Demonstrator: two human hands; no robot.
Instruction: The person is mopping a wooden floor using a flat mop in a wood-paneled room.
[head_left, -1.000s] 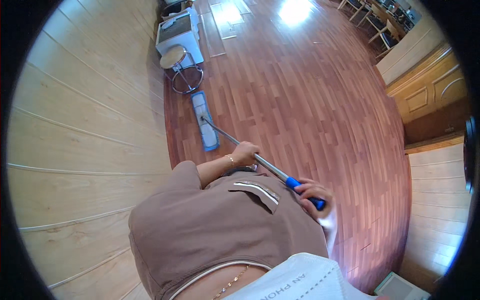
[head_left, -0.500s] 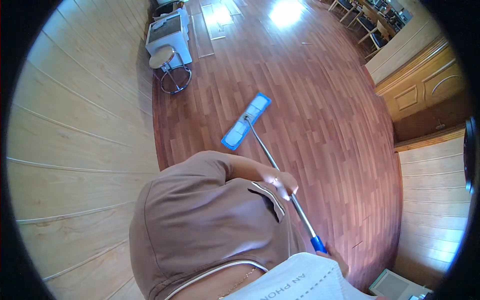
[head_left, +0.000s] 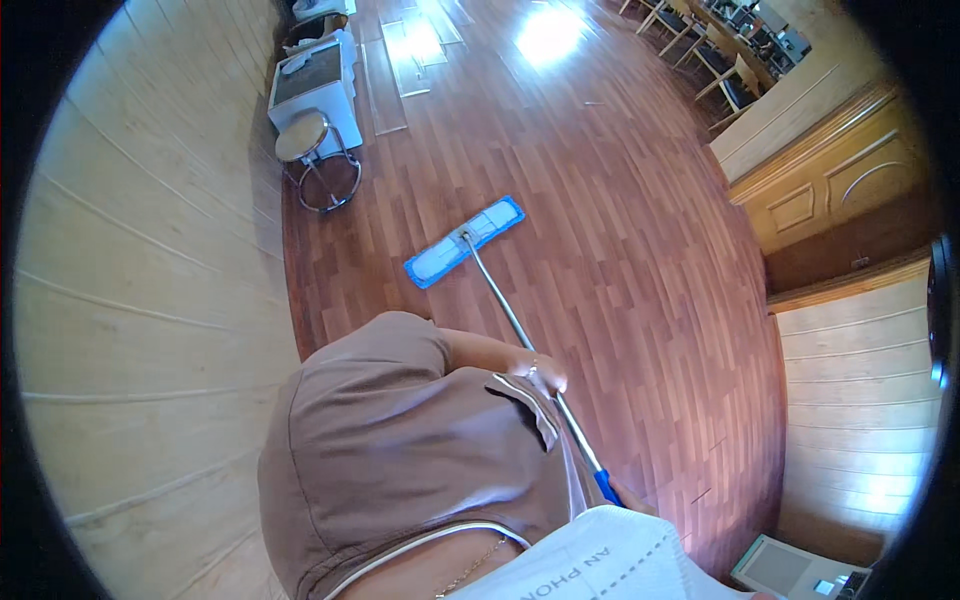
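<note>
A flat mop [head_left: 497,288] with a long silver handle reaches from in front of my body to the floor. Its blue-fringed head with a pale top lies flat on the wood, slanting up to the right. Around the middle of the pole my left hand [head_left: 546,374] is closed, with a bracelet at its wrist. Lower down, my right hand [head_left: 632,498] is at the blue grip at the handle's upper end; white cloth in front hides part of that hand.
Along the left wall stand a round stool [head_left: 303,137] with metal legs and a white cabinet [head_left: 335,107]. Clear flat panels [head_left: 383,90] lie on the floor beyond. Chairs [head_left: 738,86] and a long table are far right, near a wooden door [head_left: 835,190]. A pale box-shaped unit [head_left: 790,570] sits lower right.
The mop head has moved left and turned so that it lies more crosswise. Both hands have shifted slightly left with the handle, still holding it. The whole view has shifted a little.
</note>
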